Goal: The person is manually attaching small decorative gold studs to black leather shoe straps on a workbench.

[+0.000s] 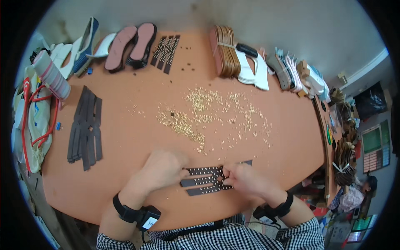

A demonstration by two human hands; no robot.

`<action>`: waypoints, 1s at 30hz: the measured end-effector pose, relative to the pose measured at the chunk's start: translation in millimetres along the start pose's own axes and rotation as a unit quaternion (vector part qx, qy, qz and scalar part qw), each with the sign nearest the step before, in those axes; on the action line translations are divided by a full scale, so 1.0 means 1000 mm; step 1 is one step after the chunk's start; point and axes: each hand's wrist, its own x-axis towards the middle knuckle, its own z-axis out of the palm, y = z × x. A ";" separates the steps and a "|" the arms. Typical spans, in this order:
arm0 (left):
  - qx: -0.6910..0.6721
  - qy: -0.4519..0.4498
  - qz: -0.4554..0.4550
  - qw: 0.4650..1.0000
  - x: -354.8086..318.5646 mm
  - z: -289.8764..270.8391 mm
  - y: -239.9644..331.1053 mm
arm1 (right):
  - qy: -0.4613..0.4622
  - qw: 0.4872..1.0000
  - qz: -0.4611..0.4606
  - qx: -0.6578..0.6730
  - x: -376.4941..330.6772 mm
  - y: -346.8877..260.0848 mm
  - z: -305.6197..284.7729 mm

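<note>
A dark shoe-upper piece [203,182], cut into several strips and set with rows of small shiny studs, lies near the table's front edge. My left hand [166,168] is closed at the left end of its top strip, with thumb and fingers pinching there. My right hand [243,177] is over the right part of the piece, fingers pressed together beside its small diamond-shaped hole. Anything tiny between those fingertips is hidden. Beyond both hands, many small gold studs [183,125] are scattered over the table.
Unstudded dark strap pieces [87,129] are stacked at left. A finished-looking studded piece [166,53] lies at the back. Around it stand pink-lined soles [141,45], a bound bundle of brown soles [225,50] and white insoles [255,71]. A bag with red handles [35,125] sits at the left edge.
</note>
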 end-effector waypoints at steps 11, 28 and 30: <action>-0.005 -0.089 -0.075 0.993 0.001 -0.004 0.006 | 0.061 0.997 0.019 0.031 0.002 -0.001 -0.017; -0.004 -0.092 -0.145 0.985 0.004 -0.007 0.023 | 0.247 0.965 -0.083 -0.028 0.087 0.016 -0.031; -0.001 -0.084 -0.156 0.984 0.003 -0.006 0.026 | 0.247 0.965 -0.088 -0.014 0.082 0.009 -0.035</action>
